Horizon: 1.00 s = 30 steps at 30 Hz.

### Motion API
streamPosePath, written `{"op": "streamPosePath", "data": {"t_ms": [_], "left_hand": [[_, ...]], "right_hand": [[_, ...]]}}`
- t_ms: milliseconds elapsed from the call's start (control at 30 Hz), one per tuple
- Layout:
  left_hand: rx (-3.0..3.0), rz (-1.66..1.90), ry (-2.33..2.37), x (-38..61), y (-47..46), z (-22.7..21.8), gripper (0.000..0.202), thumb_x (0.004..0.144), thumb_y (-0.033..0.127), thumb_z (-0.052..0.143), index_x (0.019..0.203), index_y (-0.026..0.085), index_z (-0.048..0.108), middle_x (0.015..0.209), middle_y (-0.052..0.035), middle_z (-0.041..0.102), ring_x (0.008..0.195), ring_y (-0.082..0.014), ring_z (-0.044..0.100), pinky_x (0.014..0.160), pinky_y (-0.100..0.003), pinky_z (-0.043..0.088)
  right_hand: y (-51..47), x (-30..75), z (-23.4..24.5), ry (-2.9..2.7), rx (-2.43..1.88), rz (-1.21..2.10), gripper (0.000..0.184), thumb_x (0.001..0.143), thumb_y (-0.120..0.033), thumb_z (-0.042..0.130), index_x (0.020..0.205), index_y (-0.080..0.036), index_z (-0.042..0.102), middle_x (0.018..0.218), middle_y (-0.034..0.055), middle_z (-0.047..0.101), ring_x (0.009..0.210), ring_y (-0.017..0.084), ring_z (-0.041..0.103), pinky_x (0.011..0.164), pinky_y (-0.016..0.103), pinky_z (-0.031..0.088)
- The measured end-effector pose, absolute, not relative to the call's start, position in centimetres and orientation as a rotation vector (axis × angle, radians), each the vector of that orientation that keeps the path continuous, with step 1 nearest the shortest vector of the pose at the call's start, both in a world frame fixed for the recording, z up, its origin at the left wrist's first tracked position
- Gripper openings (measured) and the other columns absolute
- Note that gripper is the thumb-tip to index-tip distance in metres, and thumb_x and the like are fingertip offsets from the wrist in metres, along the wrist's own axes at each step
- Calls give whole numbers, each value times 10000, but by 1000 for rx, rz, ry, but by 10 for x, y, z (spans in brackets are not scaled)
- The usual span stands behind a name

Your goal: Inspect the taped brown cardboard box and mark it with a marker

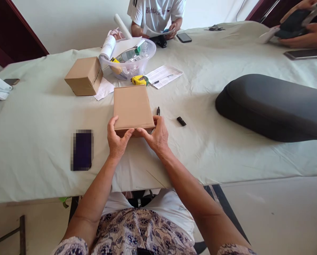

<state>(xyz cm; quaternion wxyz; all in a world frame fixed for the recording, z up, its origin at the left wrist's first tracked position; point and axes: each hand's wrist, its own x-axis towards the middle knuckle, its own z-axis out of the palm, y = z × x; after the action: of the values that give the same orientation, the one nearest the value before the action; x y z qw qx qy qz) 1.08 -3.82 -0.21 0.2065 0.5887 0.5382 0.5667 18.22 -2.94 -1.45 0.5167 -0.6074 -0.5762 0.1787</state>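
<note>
A closed brown cardboard box (133, 106) rests on the table in front of me, its plain top facing up. My left hand (116, 140) grips its near left corner, thumb along the front edge. On the near right corner is my right hand (157, 134), its thumb also against the front edge, fingers around the side. Just beyond the right hand a black marker (158, 111) lies on the cloth. To its right is a small black cap-like piece (181, 121). Part of the box's front face is behind my thumbs.
A second cardboard box (84, 76) stands at the back left beside a plastic basin (148, 56) of bottles and paper rolls. A yellow tape measure (139, 80) and written sheet (165, 76) lie behind my box. A large black padded object (275, 106) occupies the right. Two other people sit across.
</note>
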Motion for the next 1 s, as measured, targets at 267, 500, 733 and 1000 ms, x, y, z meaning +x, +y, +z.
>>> {"op": "streamPosePath", "data": {"t_ms": [267,500,733,1000], "left_hand": [[1595,1622,1544,17,-44,0,715,768,575,806,1330,223,539,1406,-146,609,1345,-286,574,1160,-441,438],[1443,1658,1491,10,-42,1,746,735,621,811,1322,234,558,1404,-125,608,1313,-291,592,1119,-434,475],[1348,1732,1426,7,-40,3,718,717,684,793,1251,244,603,1314,-98,649,1203,-251,646,1029,-358,523],[1355,1795,1448,3,-34,-2,731,726,761,726,1220,234,613,1271,-107,652,1200,-260,634,1046,-363,503]], "right_hand": [[-35,176,-10,-1335,-1485,483,716,673,-845,671,1030,-245,511,987,66,641,864,238,593,777,419,500],[-34,183,-6,-1314,-1242,617,560,805,-751,632,1042,-243,618,1004,54,675,842,196,619,795,395,523],[-31,189,-7,-1315,-1146,598,489,865,-700,599,1109,-287,693,1044,51,696,885,197,642,808,381,541],[-31,193,-6,-1402,-1158,538,440,920,-647,567,1182,-323,709,1082,64,702,984,224,642,897,427,544]]}}
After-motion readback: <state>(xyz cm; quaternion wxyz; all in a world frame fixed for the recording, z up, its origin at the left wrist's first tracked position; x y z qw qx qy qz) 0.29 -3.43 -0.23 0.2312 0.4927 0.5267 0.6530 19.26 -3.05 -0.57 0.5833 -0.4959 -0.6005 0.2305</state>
